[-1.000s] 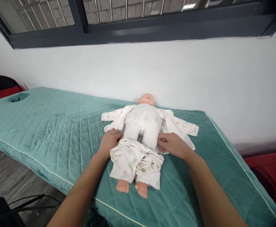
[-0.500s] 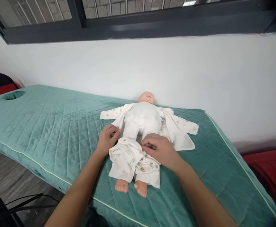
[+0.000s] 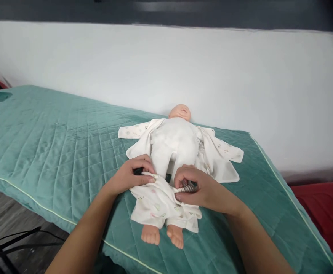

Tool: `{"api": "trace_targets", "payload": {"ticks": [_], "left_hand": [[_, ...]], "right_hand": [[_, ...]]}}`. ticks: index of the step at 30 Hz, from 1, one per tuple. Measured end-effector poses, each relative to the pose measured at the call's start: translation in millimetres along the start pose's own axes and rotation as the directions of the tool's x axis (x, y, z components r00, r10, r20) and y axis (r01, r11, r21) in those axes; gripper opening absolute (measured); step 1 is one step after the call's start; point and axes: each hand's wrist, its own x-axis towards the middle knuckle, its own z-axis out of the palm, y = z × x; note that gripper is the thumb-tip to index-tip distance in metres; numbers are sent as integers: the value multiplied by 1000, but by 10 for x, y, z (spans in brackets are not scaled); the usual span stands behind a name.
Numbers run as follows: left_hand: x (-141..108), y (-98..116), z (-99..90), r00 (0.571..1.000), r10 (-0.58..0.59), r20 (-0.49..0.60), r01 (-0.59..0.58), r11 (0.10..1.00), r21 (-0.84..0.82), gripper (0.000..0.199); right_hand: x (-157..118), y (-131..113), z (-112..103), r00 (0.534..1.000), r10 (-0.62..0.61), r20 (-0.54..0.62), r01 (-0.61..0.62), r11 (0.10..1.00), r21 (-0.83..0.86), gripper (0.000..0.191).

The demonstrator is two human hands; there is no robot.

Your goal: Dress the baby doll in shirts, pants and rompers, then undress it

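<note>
A baby doll [image 3: 175, 133] with a white cloth body lies on its back, its feet toward me. Its white printed jacket [image 3: 223, 152] is spread open beneath it, sleeves out to both sides. White printed baby trousers [image 3: 155, 201] are bunched around the doll's lower legs, with both bare feet showing below the cuffs. My left hand [image 3: 133, 173] pinches the waistband at its left side, thumb on top. With fingers closed, my right hand [image 3: 199, 186] grips the right side of the waistband. The trousers' waist lies around knee height.
The doll lies on a bed with a green quilted cover [image 3: 69, 152], which has a hole at the far left. Behind it rises a white wall [image 3: 155, 64] under a dark window frame [image 3: 166, 13]. A red item [image 3: 317, 201] stands at the right; black cables [image 3: 26, 243] hang lower left.
Both hands have taken hold of the trousers' waistband and drawn it wider. The trouser legs hang straighter and less bunched. My view has tilted down.
</note>
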Motion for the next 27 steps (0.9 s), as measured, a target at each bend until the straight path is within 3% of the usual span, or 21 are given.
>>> {"api": "trace_targets", "payload": {"ticks": [4, 6, 9, 11, 13, 15, 18, 20, 22, 24, 27], "left_hand": [[-17, 12, -13, 999, -42, -33, 41, 999, -33, 33], [-23, 15, -7, 999, -53, -1, 53, 998, -47, 46], [-41, 10, 8, 991, -121, 59, 125, 990, -59, 57], [-48, -12, 20, 981, -193, 37, 195, 979, -62, 57], [-35, -65, 28, 967, -239, -83, 236, 971, -44, 51], [4, -154, 27, 931, -206, -302, 233, 971, 54, 36], [84, -333, 7, 806, -7, -592, 295, 871, 392, 19], [125, -433, -1, 744, 71, -664, 429, 711, 557, 30], [144, -486, 8, 713, 62, -698, 540, 586, 604, 39], [145, -493, 27, 709, 34, -705, 579, 543, 608, 40], [133, -477, 23, 721, 20, -692, 555, 582, 595, 30]], "right_hand": [[-9, 42, 25, 996, 77, -40, -69, 983, 167, 18], [-6, 78, 45, 993, 92, -71, -74, 973, 218, 19], [6, 141, 66, 985, 120, -126, -88, 968, 236, 20], [17, 184, 75, 975, 147, -169, -107, 969, 224, 22], [28, 217, 84, 968, 166, -187, -125, 968, 216, 24], [37, 235, 93, 967, 171, -189, -130, 969, 211, 24], [44, 227, 103, 967, 162, -199, -125, 975, 183, 23], [47, 208, 105, 967, 156, -203, -124, 979, 164, 22], [47, 192, 106, 967, 151, -207, -118, 980, 161, 22], [47, 188, 107, 967, 142, -211, -109, 981, 161, 22], [46, 207, 113, 969, 124, -212, -91, 983, 158, 23]]}}
